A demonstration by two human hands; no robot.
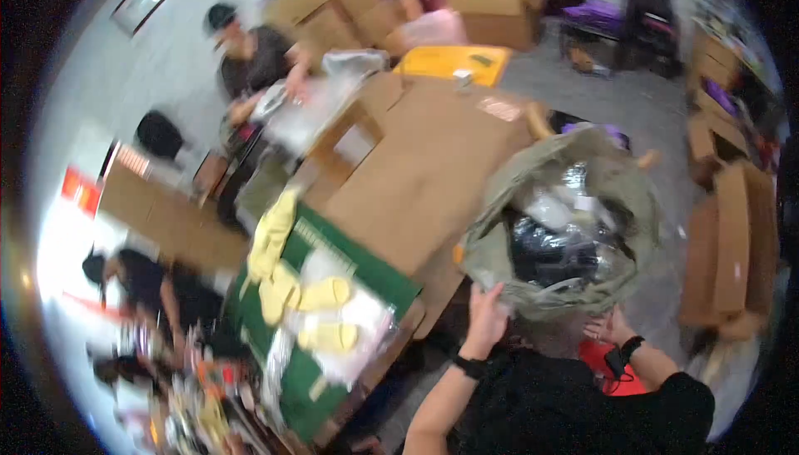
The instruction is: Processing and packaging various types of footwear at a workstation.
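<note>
A large grey-green woven sack (491, 205) stands at the table's right edge, its wide mouth facing up toward me. Inside it lie shiny plastic-wrapped bundles (553, 247), some dark and some clear or whitish. My left hand (487, 318) is closed on the sack's near left rim, thumb upward. At the sack's near right side is my right hand (612, 328), its fingers curled against the fabric and slightly blurred. Dark bands circle both wrists. The sack's underside is hidden.
Left of the sack, a cardboard-covered table (424, 155) carries a green mat (300, 401) with pale yellow socks (325, 293) and plastic bags. Across the table a person (254, 60) handles clear plastic; another person (146, 289) works at far left. Open cardboard boxes (732, 239) stand at right.
</note>
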